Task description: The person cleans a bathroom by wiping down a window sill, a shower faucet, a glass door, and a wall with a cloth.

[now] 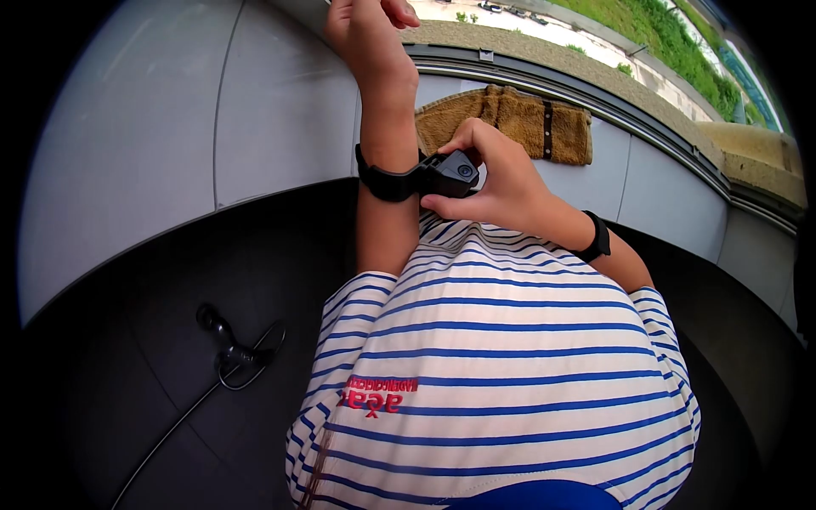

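Note:
My left arm reaches up along the middle left, and my left hand (361, 21) is partly cut off by the top edge, so most of its fingers are hidden. Around the left wrist sits a black strap (387, 184) carrying a small black camera (460, 170) with a round lens. My right hand (497, 174) grips this camera, thumb below and fingers above. A black band (599, 236) circles my right wrist. I wear a white shirt (510, 365) with blue stripes and red lettering.
A brown towel (518, 123) with a dark studded strip lies on the ledge by the window track (544, 72). Grey panels (153, 127) stand at left. A dark object (242, 355) with a looped cord lies on the dark surface below. Greenery (663, 51) shows outside.

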